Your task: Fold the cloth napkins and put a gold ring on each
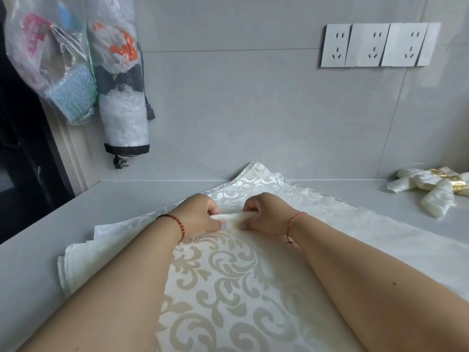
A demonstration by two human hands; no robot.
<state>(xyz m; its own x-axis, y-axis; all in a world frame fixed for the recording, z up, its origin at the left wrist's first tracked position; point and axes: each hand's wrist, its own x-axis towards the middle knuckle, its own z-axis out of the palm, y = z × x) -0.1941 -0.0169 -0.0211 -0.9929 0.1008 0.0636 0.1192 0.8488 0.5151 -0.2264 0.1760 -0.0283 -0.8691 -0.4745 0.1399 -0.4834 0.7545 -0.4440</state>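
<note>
My left hand (pixel 203 212) and right hand (pixel 264 214) both pinch a raised fold in the cream damask cloth napkin (pixel 228 275), spread on the pale grey counter (pixel 152 196). A finished folded napkin (pixel 421 189) wearing a gold ring (pixel 454 182) lies far right.

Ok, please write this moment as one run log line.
left hand: pinches napkin fold | right hand: pinches fold | ringed napkin: far right
</note>
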